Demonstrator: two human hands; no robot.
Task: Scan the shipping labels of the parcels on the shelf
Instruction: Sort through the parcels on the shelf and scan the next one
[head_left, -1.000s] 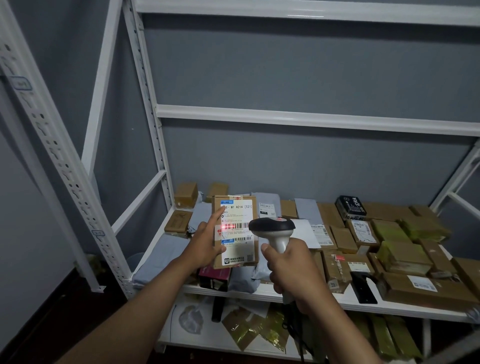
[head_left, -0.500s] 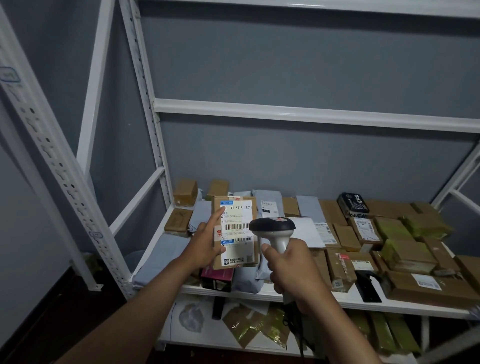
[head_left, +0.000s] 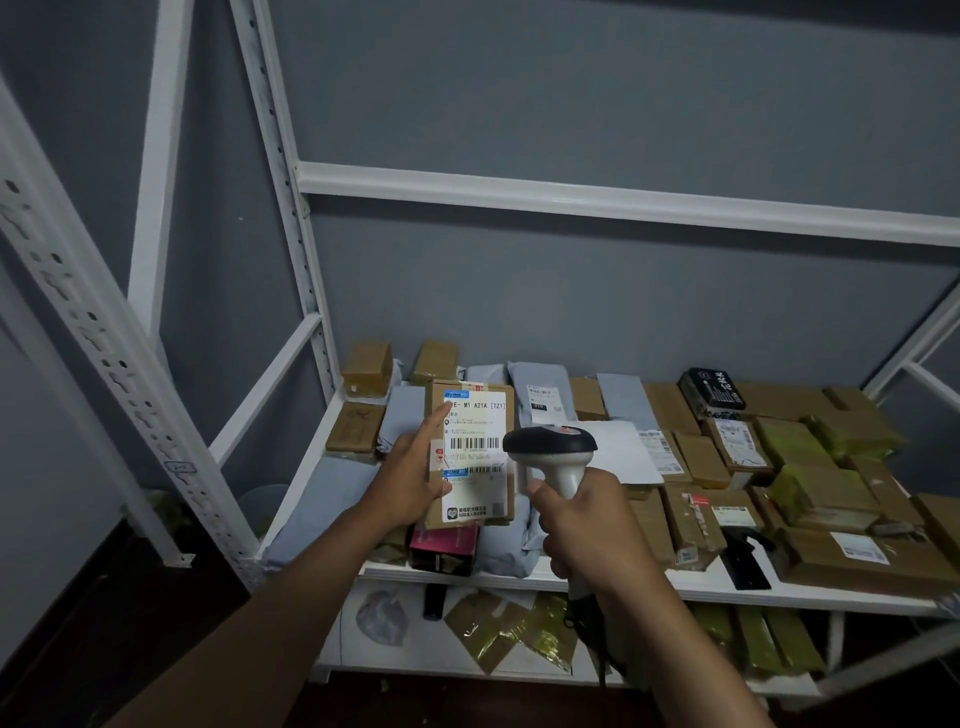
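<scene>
My left hand (head_left: 413, 475) grips a flat brown cardboard parcel (head_left: 470, 395) by its left edge and holds it upright above the shelf, index finger stretched along the edge. Its white shipping label (head_left: 475, 452) with barcodes faces me. My right hand (head_left: 582, 525) grips the handle of a grey-white barcode scanner (head_left: 550, 447) with a dark head, which points at the label from just right of the parcel. No red scan light shows on the label.
The white metal shelf (head_left: 524, 574) carries many parcels: brown boxes (head_left: 862, 558), grey mailer bags (head_left: 540, 387), yellow-green wrapped packs (head_left: 821, 493), a black box (head_left: 711, 389) and a pink box (head_left: 444, 543). White uprights (head_left: 98, 338) stand left. A lower shelf holds gold bags (head_left: 509, 631).
The red scan light that lay across the label's barcode one second ago has gone out. Both hands, the parcel and the scanner stay almost still.
</scene>
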